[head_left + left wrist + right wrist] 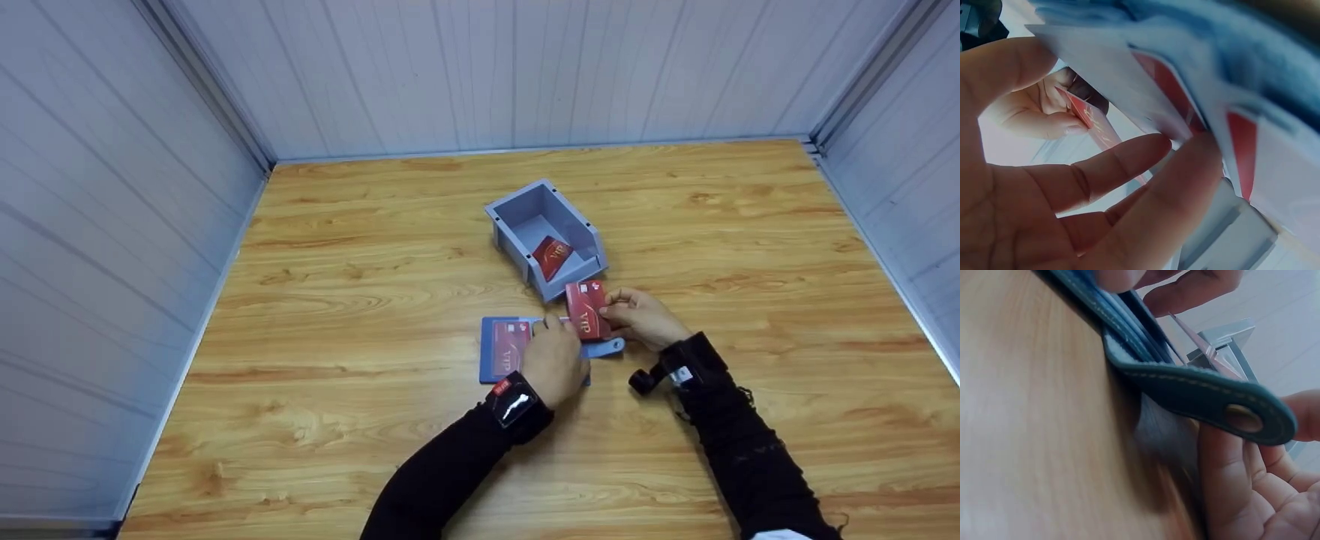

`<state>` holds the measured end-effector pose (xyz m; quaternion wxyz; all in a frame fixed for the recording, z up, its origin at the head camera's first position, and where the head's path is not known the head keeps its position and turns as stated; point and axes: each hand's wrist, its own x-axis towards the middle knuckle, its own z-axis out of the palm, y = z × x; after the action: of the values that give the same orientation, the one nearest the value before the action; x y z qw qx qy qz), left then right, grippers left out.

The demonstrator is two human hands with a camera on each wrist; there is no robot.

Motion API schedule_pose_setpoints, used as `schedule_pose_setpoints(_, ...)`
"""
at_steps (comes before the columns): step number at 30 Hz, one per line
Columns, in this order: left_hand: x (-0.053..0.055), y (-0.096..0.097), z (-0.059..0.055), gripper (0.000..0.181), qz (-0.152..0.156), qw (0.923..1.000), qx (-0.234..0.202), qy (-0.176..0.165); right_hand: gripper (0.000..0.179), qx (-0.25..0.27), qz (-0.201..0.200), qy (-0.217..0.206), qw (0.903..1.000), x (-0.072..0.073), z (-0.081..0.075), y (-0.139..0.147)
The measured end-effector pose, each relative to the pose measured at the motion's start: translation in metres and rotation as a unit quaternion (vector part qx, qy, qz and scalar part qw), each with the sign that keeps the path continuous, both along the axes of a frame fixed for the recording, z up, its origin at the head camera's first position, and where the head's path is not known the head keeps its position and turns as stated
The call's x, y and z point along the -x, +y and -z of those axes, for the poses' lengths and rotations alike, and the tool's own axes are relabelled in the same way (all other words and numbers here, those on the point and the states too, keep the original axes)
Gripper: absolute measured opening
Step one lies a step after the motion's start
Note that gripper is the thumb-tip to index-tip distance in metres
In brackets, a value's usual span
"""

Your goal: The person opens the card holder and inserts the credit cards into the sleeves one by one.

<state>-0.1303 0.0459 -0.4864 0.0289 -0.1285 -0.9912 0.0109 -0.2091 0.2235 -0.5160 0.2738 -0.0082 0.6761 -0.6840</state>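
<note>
A blue card holder (487,360) with clear sleeves lies opened on the table, a red VIP card (510,347) showing in its left side. My left hand (555,364) is over its right side; in the left wrist view the fingers hold a clear sleeve (1092,67) bent up, with red cards visible behind. Just to the right, my right hand (646,321) pinches another red VIP card (586,309) by its right edge, beside the holder. The holder's strap (1202,396) with a metal snap sticks out over the right hand's fingers in the right wrist view.
Behind the holder stands a grey open-front bin (514,244), tilted toward the right, with a red VIP card (553,257) inside. The wood-patterned table (360,255) is bounded by pale panel walls (480,75) at the back and sides.
</note>
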Motion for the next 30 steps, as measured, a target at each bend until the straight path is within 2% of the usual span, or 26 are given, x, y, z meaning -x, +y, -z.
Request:
schedule_pose_setpoints(4, 0.004, -0.005, -0.002, 0.044, 0.006, 0.9985, -0.048, -0.026, 0.009, -0.008, 0.002, -0.004, 1.0000, 0.000, -0.001, 0.000)
schedule_pose_setpoints(7, 0.006, -0.008, -0.003, 0.043, 0.000, 0.9940, -0.103, -0.037, 0.008, -0.006, 0.000, -0.007, 1.0000, 0.000, -0.003, 0.001)
schedule_pose_setpoints(11, 0.007, -0.013, -0.004, 0.041, 0.005, 0.9873, -0.152, -0.046, 0.007, 0.002, 0.000, -0.013, 0.9999, 0.000, -0.004, 0.002)
schedule_pose_setpoints(23, 0.009, -0.027, -0.014, 0.045, 0.005, 0.9725, -0.217, -0.085, 0.006, 0.011, 0.005, -0.011, 0.9999, 0.000, -0.003, 0.001)
schedule_pose_setpoints(30, 0.012, -0.041, -0.021, 0.047, -0.012, 0.9581, -0.267, -0.104, 0.007, 0.009, 0.007, -0.014, 0.9998, 0.000, -0.003, 0.002)
